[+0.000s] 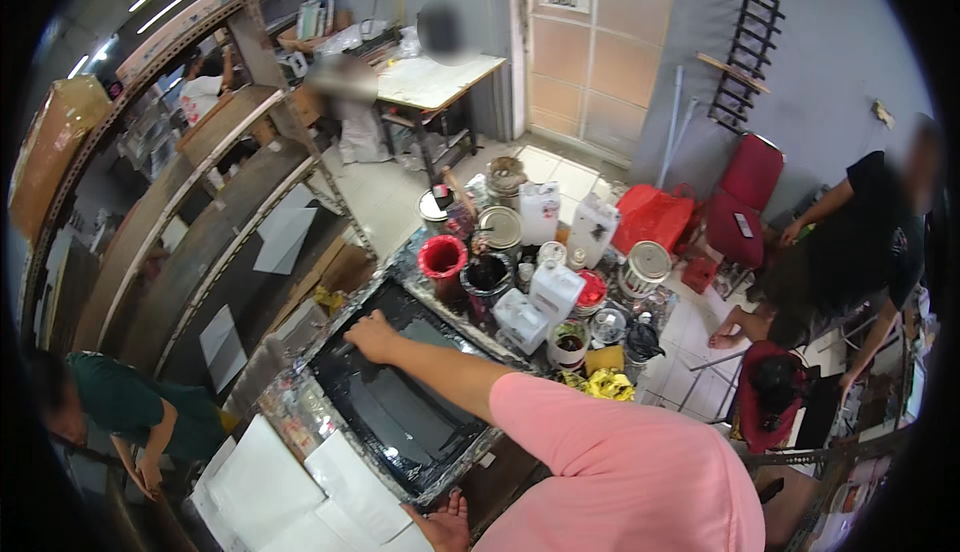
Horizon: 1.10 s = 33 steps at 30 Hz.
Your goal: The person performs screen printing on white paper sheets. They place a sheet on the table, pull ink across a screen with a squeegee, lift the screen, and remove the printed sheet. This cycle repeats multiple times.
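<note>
My right hand (372, 337) is stretched across a screen-printing frame (330, 392) whose mesh is smeared with wet black ink (402, 447). Its fingers are closed near the far left edge of the frame; what they hold is dark and I cannot make it out. Below the frame's near corner, my left hand (442, 524) lies palm up with its fingers apart, close to the frame's edge and holding nothing that shows. White sheets (262, 487) lie to the left of the frame, next to my left hand.
Beyond the frame stand a red ink tub (442, 256), a black-smeared bucket (487, 274) and several white jugs (556, 290). Shelving (190, 222) rises at the left. One person (150, 412) bends at the left; others (850, 242) are at the right, near a red chair (742, 197).
</note>
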Motion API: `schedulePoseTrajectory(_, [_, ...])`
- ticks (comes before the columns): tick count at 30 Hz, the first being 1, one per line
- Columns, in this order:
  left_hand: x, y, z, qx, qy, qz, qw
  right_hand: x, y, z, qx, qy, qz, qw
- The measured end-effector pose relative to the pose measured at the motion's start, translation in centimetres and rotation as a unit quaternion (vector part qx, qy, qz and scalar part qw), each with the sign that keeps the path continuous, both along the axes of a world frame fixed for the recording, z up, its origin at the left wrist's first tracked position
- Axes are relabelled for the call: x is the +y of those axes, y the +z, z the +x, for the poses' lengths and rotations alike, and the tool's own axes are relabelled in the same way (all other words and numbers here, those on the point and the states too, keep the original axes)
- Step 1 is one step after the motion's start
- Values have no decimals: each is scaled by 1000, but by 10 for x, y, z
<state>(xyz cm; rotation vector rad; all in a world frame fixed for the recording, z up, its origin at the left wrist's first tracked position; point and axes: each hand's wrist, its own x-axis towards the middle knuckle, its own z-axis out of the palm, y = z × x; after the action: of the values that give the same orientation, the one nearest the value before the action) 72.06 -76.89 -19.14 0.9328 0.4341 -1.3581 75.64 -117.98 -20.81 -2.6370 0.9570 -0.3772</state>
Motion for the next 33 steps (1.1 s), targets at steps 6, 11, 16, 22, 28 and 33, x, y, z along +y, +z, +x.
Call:
schedulePoseTrajectory(6, [35,-63,13,-61,-20,29,998,6,17,-10,70,14,-10,997])
schedulePoseTrajectory(11, [35,-43,13,-47,-65,-56,995,-5,10,-2,63,46,-51,996])
schedulePoseTrajectory(16, [38,-32,6,-50,-58,-70,995,-21,0,23,87,33,-28,995])
schedulePoseTrajectory(22, [32,-55,-1,-62,-39,-62,995,-17,-13,46,76,45,-3,996])
schedulePoseTrajectory(28, [34,-31,2,-71,-45,-14,996,-27,-48,53,55,51,-28,997])
schedulePoseTrajectory(33, [33,-38,1,-62,-32,-32,997,-31,-77,47,23,72,-96,993])
